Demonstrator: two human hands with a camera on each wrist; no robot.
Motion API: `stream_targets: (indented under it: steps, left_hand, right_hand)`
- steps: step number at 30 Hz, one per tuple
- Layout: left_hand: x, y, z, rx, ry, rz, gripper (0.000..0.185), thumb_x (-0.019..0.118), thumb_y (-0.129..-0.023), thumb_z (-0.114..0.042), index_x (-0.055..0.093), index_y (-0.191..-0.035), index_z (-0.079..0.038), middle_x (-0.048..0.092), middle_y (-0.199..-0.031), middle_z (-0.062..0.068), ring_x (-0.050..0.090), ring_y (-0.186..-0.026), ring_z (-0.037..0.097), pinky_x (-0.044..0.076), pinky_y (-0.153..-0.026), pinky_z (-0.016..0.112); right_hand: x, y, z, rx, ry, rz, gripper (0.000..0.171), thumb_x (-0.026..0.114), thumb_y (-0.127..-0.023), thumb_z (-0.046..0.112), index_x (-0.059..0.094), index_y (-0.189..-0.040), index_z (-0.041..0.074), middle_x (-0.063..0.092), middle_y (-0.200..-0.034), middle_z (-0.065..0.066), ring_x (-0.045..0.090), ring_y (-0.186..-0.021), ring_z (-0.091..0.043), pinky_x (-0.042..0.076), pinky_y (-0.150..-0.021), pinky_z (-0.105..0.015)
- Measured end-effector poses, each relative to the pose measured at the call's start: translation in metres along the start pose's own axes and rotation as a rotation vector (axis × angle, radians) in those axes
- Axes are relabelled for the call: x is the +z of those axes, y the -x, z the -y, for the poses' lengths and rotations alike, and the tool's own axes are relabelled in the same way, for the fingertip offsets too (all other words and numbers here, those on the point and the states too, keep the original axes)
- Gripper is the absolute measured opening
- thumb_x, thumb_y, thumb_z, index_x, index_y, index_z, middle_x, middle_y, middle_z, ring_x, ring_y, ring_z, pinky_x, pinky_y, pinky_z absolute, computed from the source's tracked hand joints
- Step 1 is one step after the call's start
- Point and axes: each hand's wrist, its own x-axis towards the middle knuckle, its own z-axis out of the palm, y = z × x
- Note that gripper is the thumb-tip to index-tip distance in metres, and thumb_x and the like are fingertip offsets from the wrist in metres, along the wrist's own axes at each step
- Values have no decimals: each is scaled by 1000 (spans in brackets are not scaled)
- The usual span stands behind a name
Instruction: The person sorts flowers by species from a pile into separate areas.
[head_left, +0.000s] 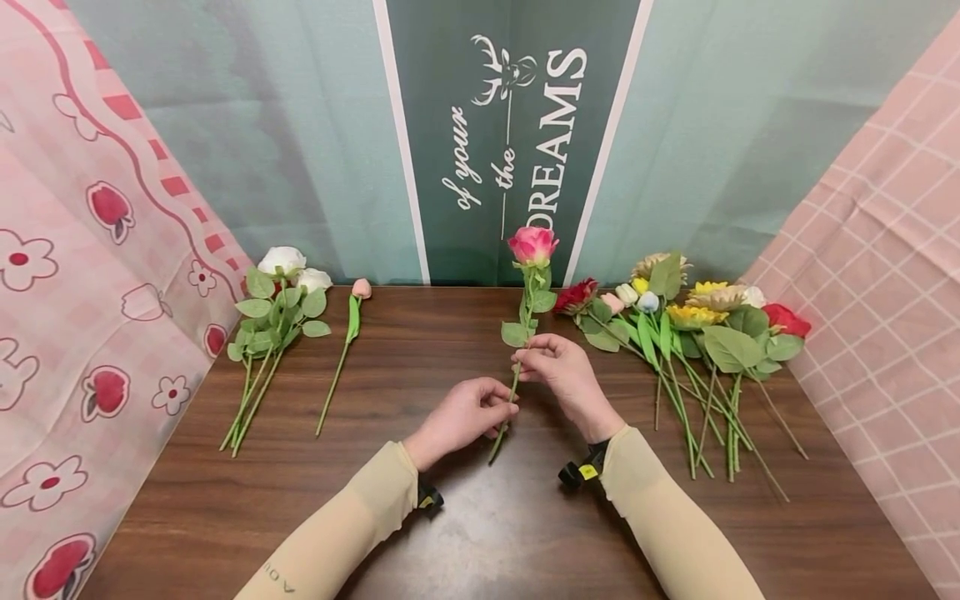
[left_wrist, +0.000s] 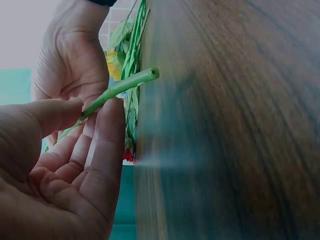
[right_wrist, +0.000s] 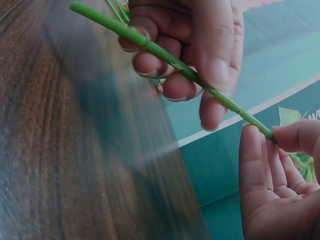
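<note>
A pink rose [head_left: 533, 247] with a long green stem stands tilted a little over the middle of the table, bloom away from me. My left hand [head_left: 467, 415] pinches the lower stem between thumb and fingers. Higher up, just under the leaves, my right hand [head_left: 566, 377] pinches the same stem. In the left wrist view the cut stem end [left_wrist: 145, 76] sticks out past the left fingers, above the wood. The right wrist view shows the bare green stem [right_wrist: 165, 56] running between both hands.
On the brown table [head_left: 420, 350], white roses [head_left: 281, 262] lie in a bunch at the left, beside a single pink tulip [head_left: 362, 290]. A mixed pile with yellow flowers [head_left: 697, 317] and a red rose [head_left: 786, 319] lies at the right. Fabric screens surround the back and sides.
</note>
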Motion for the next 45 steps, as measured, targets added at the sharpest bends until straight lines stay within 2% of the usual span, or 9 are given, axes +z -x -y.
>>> stream_targets:
  steps: [6, 10, 17, 22, 27, 33, 37, 42, 45]
  left_hand:
    - [-10, 2, 1, 19, -81, -45, 9, 68, -98, -12, 71, -103, -5, 73, -87, 9, 67, -64, 15, 59, -62, 32]
    - [-34, 11, 5, 33, -202, -98, 13, 66, -100, -13, 72, -107, -4, 73, -87, 4, 67, -65, 13, 57, -61, 30]
    - [-122, 58, 11, 12, -519, -342, 20, 66, -100, -18, 74, -114, -6, 73, -97, 8, 66, -78, 19, 56, -72, 42]
    - [-195, 107, 18, -59, -689, -535, 26, 61, -102, -17, 72, -120, -1, 72, -113, 20, 67, -96, 34, 51, -85, 56]
    - [-243, 139, 27, -172, -707, -634, 36, 54, -105, -21, 67, -124, 6, 67, -117, 29, 63, -103, 44, 48, -87, 61]
    - [-265, 148, 50, -258, -738, -600, 36, 53, -102, -15, 61, -126, 11, 64, -119, 34, 60, -105, 51, 46, -87, 66]
    - [-266, 145, 65, -261, -828, -566, 26, 52, -95, -7, 64, -113, 7, 66, -103, 30, 62, -86, 46, 48, -72, 61]
    - [-264, 140, 73, -308, -919, -512, 32, 50, -88, -2, 67, -114, 9, 66, -107, 35, 65, -88, 52, 50, -69, 63]
    - [-262, 138, 73, -353, -941, -483, 23, 51, -85, 1, 68, -99, 6, 66, -98, 34, 66, -80, 49, 51, -61, 62]
  right_hand:
    - [7, 0, -5, -15, 23, 5, 21, 68, -97, 6, 60, -113, -7, 75, -92, -11, 72, -76, -17, 62, -76, -34]
    - [12, -1, -10, -45, 88, 48, 31, 67, -100, 13, 60, -118, -12, 73, -97, -17, 73, -85, -24, 62, -78, -37]
    - [21, 6, -12, -130, 385, 133, 33, 65, -102, 19, 64, -120, -9, 70, -108, -24, 69, -99, -40, 60, -83, -41]
    - [29, 10, -7, -238, 655, 136, 25, 66, -102, 28, 71, -117, 8, 72, -105, -2, 67, -92, -20, 56, -84, -41]
    - [48, 10, -4, -366, 846, 206, 26, 66, -102, 31, 71, -120, 13, 69, -113, 7, 64, -102, -12, 54, -92, -38]
    - [76, 9, -5, -502, 1058, 330, 37, 62, -103, 37, 67, -129, 12, 66, -128, 1, 59, -122, -18, 47, -105, -39]
    - [91, 11, -8, -537, 1135, 431, 42, 60, -104, 40, 64, -135, 12, 63, -134, -1, 53, -130, -20, 42, -110, -38]
    - [98, 12, -14, -533, 1184, 493, 44, 60, -104, 40, 62, -137, 11, 62, -134, -1, 52, -130, -19, 42, -110, -36]
    - [99, 12, -16, -537, 1187, 498, 43, 61, -103, 38, 63, -136, 10, 62, -132, -1, 53, -129, -20, 42, -110, -36]
